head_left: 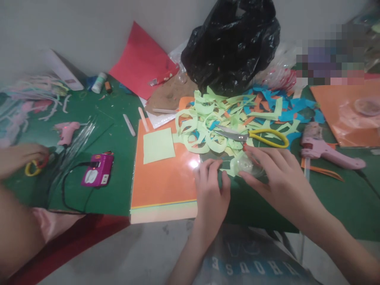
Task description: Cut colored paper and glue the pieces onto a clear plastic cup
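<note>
My right hand [276, 170] grips a clear, round plastic piece [251, 164], like part of a bottle, with fingers at its top and thumb at its near side. A bit of red shows by the fingertips. Beside it, my left hand [213, 184] rests over the right edge of the orange paper stack [166, 180], its fingers bent and apart, with nothing seen in them. A pale green scrap [228, 171] lies between the hands. Just beyond them, yellow-handled scissors [267, 136] lie on a heap of green paper cuttings [204, 136]. A light green square [159, 145] sits on the stack.
A pink glue gun [332, 152] lies at the right, another glue gun [67, 132] at the left near a purple box [97, 170] with a cable. Another person's hand [32, 156] holds scissors at far left. A black plastic bag [231, 43] stands behind the cuttings.
</note>
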Tool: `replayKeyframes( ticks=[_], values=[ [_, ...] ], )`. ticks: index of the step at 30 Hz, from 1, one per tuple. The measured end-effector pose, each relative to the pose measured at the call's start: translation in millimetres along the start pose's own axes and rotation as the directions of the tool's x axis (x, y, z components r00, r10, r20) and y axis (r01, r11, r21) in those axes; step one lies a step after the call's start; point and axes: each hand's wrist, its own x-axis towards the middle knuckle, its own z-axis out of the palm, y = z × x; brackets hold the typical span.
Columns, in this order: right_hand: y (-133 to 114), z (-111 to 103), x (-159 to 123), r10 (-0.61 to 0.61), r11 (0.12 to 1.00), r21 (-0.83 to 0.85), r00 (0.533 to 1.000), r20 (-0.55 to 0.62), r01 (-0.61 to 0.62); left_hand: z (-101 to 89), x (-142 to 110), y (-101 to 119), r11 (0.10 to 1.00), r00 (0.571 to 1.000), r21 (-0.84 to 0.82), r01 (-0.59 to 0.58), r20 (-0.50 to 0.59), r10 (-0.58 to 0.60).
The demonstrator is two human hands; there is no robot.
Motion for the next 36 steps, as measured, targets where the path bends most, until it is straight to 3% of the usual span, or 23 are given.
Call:
replayKeyframes(
  ticks=[36],
  values=[
    [-8.4,4.7,-2.1,0.076,0.997,0.036,0.997,-0.033,-0.075,1.5,-1.3,-2.1,0.998,0.999,0.036,-0.047,-0.021,0.048]
  ],
)
